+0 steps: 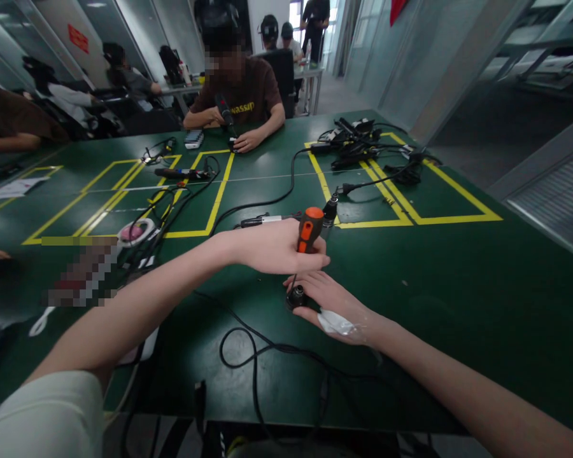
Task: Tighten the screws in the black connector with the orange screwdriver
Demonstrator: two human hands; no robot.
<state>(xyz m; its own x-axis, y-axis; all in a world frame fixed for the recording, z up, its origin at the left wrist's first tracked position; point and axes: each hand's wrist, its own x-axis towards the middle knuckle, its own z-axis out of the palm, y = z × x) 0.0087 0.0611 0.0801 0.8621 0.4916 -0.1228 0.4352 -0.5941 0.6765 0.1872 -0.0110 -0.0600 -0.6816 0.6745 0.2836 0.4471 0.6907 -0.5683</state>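
My left hand is closed round the black and orange handle of a screwdriver, which stands nearly upright with its shaft pointing down. Below it, a small round black part sits on the green table, pinched between the thumb and fingers of my right hand. The shaft reaches down to the part, though I cannot tell whether the tip touches it. A clear and white wrapping lies over the right hand near the wrist. Just behind the left hand lies a black tool with a metal tip, partly hidden.
Loose black cable curls across the table's front. A heap of black tools and cords lies at the back right, within yellow tape lines. Across the table, a co-worker holds a power screwdriver. A tape roll lies left.
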